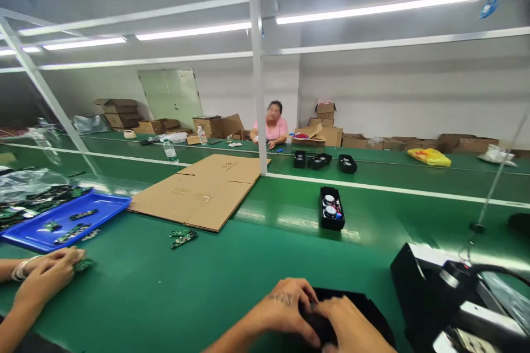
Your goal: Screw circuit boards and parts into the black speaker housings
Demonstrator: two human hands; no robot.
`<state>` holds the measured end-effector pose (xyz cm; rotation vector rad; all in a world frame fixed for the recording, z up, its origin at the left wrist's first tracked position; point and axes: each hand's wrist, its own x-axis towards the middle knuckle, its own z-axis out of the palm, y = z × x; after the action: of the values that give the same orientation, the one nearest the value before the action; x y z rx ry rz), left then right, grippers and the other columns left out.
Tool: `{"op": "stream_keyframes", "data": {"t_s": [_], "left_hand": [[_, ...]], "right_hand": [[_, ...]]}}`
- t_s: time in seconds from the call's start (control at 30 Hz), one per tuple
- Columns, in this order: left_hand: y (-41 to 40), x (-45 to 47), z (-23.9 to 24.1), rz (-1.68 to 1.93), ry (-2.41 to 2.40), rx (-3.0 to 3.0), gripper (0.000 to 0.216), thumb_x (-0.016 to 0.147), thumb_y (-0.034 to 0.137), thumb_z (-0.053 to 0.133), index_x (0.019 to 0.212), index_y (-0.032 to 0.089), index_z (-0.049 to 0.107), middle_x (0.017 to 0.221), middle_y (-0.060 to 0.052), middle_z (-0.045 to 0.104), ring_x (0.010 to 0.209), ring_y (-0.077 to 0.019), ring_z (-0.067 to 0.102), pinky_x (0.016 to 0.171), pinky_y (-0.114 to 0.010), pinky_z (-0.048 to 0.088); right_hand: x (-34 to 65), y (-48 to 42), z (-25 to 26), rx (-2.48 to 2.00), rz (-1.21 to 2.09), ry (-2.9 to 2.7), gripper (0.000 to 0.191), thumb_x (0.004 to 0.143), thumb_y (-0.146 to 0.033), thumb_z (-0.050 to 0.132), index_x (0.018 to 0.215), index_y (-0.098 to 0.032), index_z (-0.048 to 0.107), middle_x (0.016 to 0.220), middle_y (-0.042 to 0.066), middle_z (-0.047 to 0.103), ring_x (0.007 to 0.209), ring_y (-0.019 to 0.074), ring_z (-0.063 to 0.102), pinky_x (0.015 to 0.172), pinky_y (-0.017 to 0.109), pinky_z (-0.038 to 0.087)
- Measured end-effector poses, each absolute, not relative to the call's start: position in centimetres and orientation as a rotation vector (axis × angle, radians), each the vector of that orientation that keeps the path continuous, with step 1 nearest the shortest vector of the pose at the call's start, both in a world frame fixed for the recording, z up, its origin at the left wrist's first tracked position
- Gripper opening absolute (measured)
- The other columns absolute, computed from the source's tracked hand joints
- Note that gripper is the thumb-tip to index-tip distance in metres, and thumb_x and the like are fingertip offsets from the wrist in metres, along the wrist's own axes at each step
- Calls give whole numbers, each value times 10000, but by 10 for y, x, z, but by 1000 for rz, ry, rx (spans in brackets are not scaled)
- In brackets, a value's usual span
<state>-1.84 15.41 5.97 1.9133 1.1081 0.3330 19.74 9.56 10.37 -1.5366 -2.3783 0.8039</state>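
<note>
My left hand [287, 306] and my right hand [351, 328] meet at the bottom edge of the view, both curled around a black part [356, 309] that lies on the green belt [207, 287]. The fingers of both hands are closed on it, and most of the part is hidden beneath them. A black housing with two round speakers [332, 208] rests on the belt farther ahead.
A co-worker's hands [45, 276] at the left hold a small green circuit board beside a blue tray [62, 220] of boards. Flattened cardboard [207, 190], loose boards [182, 237], a white post [257, 66], a black device [451, 298] and a seated person [273, 127] are around.
</note>
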Motion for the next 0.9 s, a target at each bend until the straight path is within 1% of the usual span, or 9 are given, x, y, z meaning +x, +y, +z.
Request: {"op": "stream_keyframes", "data": {"t_s": [0.07,0.17,0.23,0.47,0.57,0.63,0.7,0.77,0.9], "left_hand": [[163,-17,78,274,1122,1873,475,461,513,1043,626,222,705,1217,53,787,1038,-214,716,892,-287,509],[175,-16,87,218,1082,1855,526,438,542,1035,638,214,675,1194,43,781,1006,-201,706,805,-273,496],[179,-16,86,194,1067,1855,562,405,550,1038,633,210,653,1196,33,775,1010,-205,699,773,-269,485],[182,-16,90,133,1034,1883,537,395,512,1032,617,213,644,1179,43,767,1053,-220,675,771,-262,454],[183,-15,91,112,1036,1889,505,426,488,1027,651,217,664,1197,44,766,1062,-218,666,770,-258,443],[183,-14,90,96,1024,1893,478,458,480,1021,666,219,679,1194,45,770,1022,-204,669,742,-254,433],[183,-14,90,85,1007,1892,459,487,485,1015,665,219,686,1179,45,774,982,-192,669,711,-250,424],[183,-13,90,81,985,1889,458,508,509,1007,637,216,680,1174,46,767,958,-181,659,700,-249,416],[184,-14,91,91,933,1882,507,525,583,988,572,207,652,1178,43,741,973,-178,641,727,-258,412]], "right_hand": [[195,104,116,-1602,846,-2348,502,706,-153,715,1189,-254,806,1182,81,830,1177,329,730,966,360,474],[194,118,128,-1681,917,-2329,387,648,-235,802,1035,-228,819,996,74,823,1051,333,727,825,343,464],[196,126,131,-1678,964,-2331,371,626,-290,844,992,-233,817,963,59,812,1029,318,711,770,322,446],[201,129,125,-1625,996,-2351,507,644,-311,889,1140,-231,816,1107,62,813,1120,308,674,894,333,449],[200,132,123,-1610,1017,-2362,442,633,-308,907,1065,-252,833,965,15,799,1044,276,684,794,302,430],[200,135,122,-1605,1030,-2370,355,625,-302,912,969,-259,836,827,-18,751,966,252,682,700,286,391],[199,137,123,-1602,1025,-2382,299,619,-287,913,904,-257,829,752,-31,706,928,242,677,657,281,359],[199,136,124,-1602,1003,-2398,294,626,-279,913,906,-256,830,753,-29,708,931,243,678,669,282,361],[195,128,129,-1633,929,-2415,399,643,-343,942,1013,-239,834,880,20,782,983,278,692,762,310,403]]}}
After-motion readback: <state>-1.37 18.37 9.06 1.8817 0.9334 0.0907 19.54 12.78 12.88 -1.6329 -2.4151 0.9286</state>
